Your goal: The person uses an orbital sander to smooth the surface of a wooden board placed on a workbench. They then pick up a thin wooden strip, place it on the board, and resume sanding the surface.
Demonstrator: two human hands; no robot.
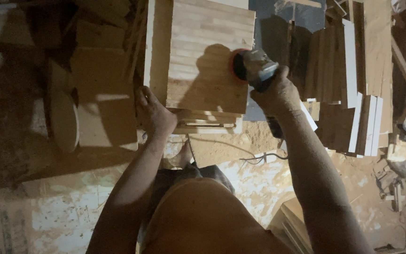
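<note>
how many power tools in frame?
1: a grey handheld sander with a red-orange disc, gripped in the right hand, disc on the pale laminated wood panel. The left hand steadies the panel's edge. Dark clutter at the sides could hide others.

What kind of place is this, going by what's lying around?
Most likely a woodworking shop. The right hand holds a power sander on a glued wooden panel, the left hand steadies the stack, and more cut boards stand over a sawdust-covered floor.

Both arms reach forward; left hand (153, 113) splayed flat, right hand (274, 94) fisted.
</note>
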